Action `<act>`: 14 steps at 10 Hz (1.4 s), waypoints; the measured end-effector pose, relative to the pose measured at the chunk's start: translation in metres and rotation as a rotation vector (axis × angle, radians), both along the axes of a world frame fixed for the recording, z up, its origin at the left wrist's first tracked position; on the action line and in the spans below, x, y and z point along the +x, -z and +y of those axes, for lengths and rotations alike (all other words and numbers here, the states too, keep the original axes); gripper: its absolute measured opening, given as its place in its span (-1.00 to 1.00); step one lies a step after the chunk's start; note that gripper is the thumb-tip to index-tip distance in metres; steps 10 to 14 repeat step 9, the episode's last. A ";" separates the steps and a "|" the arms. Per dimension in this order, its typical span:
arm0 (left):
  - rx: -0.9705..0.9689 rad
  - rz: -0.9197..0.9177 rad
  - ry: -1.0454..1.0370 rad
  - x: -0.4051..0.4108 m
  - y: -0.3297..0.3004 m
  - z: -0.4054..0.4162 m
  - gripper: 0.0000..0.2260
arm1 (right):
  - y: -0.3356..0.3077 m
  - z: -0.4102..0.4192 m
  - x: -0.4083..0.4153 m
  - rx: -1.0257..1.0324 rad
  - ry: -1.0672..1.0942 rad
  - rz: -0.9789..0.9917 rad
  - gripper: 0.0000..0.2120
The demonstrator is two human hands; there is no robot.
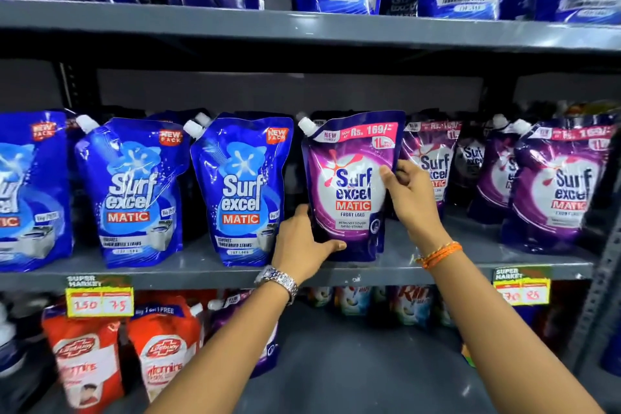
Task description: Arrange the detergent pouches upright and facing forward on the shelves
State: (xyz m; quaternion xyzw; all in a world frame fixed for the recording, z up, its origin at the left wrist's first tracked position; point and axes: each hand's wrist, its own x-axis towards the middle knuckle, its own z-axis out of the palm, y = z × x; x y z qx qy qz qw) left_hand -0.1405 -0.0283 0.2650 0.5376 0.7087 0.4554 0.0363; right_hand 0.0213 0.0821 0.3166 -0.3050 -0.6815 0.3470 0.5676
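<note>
Currently mid-task | my left hand and right hand both clasp purple pouch, upright, facing forward | 3 o'clock purple pouches lean, unstraightened.

The grey middle shelf carries upright blue pouches toward its left end, purple pouches from its middle rightward, fronts facing its front edge.

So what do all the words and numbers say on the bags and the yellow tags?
Purple pouch, held by left hand and right hand: "Surf excel MATIC FRONT LOAD", "Rs. 169/-", "1L", "NEW"
Blue pouch: "Surf excel MATIC", "NEW PACK"
Left price tag: "SUPER MARKET", "150", "75"
Red pouch: "Lifebuoy"
Right price tag: numbers too blurred to read
</note>
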 end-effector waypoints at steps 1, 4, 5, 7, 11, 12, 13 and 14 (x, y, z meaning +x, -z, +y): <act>0.090 -0.024 -0.013 -0.004 0.004 -0.020 -0.07 | 0.007 -0.014 0.006 0.002 0.056 0.017 -0.60; 0.057 -0.044 0.089 -0.028 0.121 -0.118 -0.57 | 0.085 -0.104 0.015 0.220 0.230 0.389 -0.86; -0.114 -0.084 0.030 -0.057 0.185 -0.130 -0.52 | 0.132 -0.129 -0.001 0.186 0.218 0.455 -0.84; -0.301 -0.276 -0.083 -0.104 0.270 -0.115 -0.21 | 0.224 -0.130 -0.068 -0.084 0.068 0.350 -0.72; -0.264 -0.423 -0.148 -0.136 0.304 -0.061 0.10 | 0.278 -0.075 -0.134 -0.337 -0.181 -0.043 -0.75; -0.264 -0.423 -0.148 -0.136 0.304 -0.061 0.10 | 0.278 -0.075 -0.134 -0.337 -0.181 -0.043 -0.75; -0.264 -0.423 -0.148 -0.136 0.304 -0.061 0.10 | 0.278 -0.075 -0.134 -0.337 -0.181 -0.043 -0.75; -0.264 -0.423 -0.148 -0.136 0.304 -0.061 0.10 | 0.278 -0.075 -0.134 -0.337 -0.181 -0.043 -0.75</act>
